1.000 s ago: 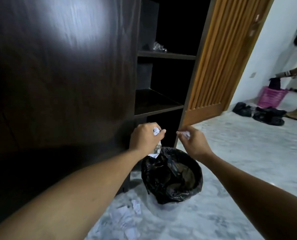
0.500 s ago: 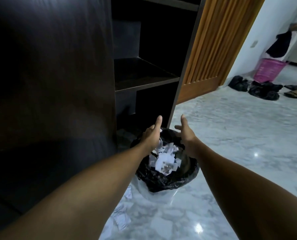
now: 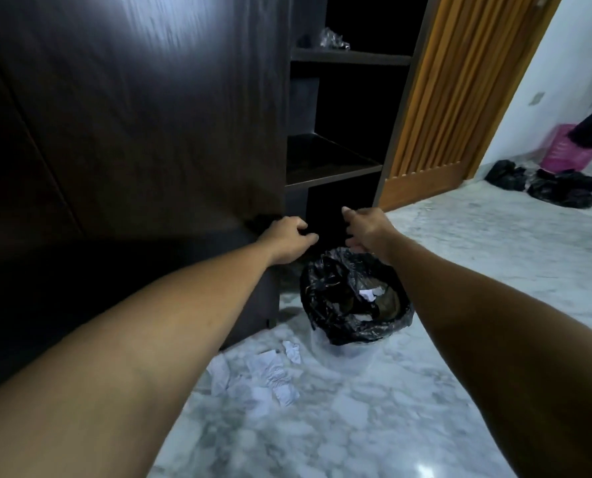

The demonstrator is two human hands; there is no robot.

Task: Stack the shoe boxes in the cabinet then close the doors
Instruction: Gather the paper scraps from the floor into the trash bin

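A dark wooden cabinet point(image 3: 332, 174) stands open ahead, its dark left door point(image 3: 132, 115) swung toward me and its slatted light-wood right door point(image 3: 460, 88) swung away. The shelves look bare except for something crumpled and shiny point(image 3: 334, 39) on the upper one. No shoe box is in view. My left hand point(image 3: 287, 241) hovers near the lower corner of the dark door, fingers loosely curled and holding nothing. My right hand point(image 3: 367, 232) is beside it in front of the dark bottom compartment, fingers apart and holding nothing.
A bin lined with a black bag point(image 3: 355, 298), with paper scraps inside, sits on the marble floor right below my hands. Torn paper pieces point(image 3: 270, 370) lie on the floor near it. Black bags point(image 3: 543, 184) and a pink basket point(image 3: 567, 150) are at the far right.
A second ago both hands pinched paper scraps over the bin; they dropped them in. Now the hands have lifted away from the bin toward the cabinet's bottom compartment, and the view has tilted up.
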